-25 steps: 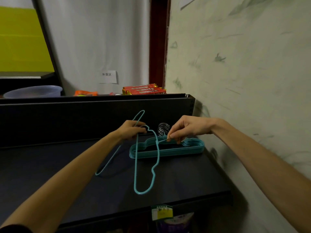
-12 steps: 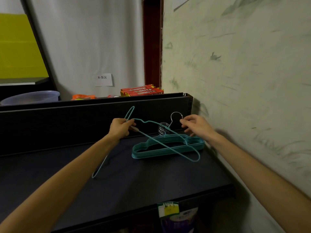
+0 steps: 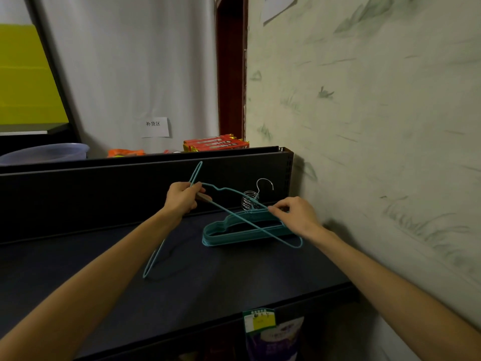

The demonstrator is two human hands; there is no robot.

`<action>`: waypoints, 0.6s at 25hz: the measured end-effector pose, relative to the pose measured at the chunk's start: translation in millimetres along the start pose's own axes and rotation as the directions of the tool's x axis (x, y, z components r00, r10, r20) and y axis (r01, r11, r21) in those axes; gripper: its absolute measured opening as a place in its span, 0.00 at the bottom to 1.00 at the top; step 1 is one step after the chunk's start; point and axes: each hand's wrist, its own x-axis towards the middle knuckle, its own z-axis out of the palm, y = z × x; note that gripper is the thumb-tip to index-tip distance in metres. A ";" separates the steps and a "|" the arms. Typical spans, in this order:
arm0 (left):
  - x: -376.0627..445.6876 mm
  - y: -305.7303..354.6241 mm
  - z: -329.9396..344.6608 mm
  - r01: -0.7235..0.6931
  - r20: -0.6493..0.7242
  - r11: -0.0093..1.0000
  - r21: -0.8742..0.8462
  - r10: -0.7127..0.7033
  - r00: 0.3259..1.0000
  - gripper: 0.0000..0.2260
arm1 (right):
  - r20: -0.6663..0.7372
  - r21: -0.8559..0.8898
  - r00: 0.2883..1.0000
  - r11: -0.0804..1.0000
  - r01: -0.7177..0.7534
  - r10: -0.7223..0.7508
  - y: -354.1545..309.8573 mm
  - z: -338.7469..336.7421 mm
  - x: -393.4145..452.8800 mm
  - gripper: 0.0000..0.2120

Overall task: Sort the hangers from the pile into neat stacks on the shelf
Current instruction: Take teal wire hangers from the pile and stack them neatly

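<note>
Bare shelf [image 3: 234, 277] left of hanger stack [image 3: 234, 230]

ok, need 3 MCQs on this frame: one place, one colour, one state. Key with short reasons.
1. Where is the hanger stack?
A. shelf's left end
B. shelf's right end, by the wall
C. on the floor

2. Colour of the stacked hangers?
A. teal
B. red
C. white

3. What is the left hand doing?
A. hanging idle
B. pressing flat on the shelf
C. gripping a loose hanger

Key: 1 B, the stack lies next to the wall. 2 A, they are teal. 3 C, fingers curl round the wire.
</note>
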 end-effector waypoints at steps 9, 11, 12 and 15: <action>-5.7 -9.2 -7.3 -0.128 -0.028 0.982 0.140 0.133 0.991 0.12 | 0.017 -0.220 0.978 0.953 0.206 -0.208 8.6 -12.5 16.2 0.13; -6.7 -11.5 -9.7 -0.155 0.029 0.952 0.265 0.153 0.988 0.13 | 0.172 -0.343 0.966 0.908 0.241 -0.191 15.8 -30.7 31.6 0.14; -7.7 -12.6 -10.8 -0.191 0.068 0.915 0.355 0.179 0.982 0.13 | 0.239 -0.373 0.959 0.897 0.237 -0.154 18.3 -38.0 39.4 0.14; -14.9 -16.7 -11.3 -0.327 0.229 0.661 0.675 0.234 0.945 0.16 | 0.355 -0.345 0.934 0.922 0.178 -0.048 19.5 -40.5 60.2 0.11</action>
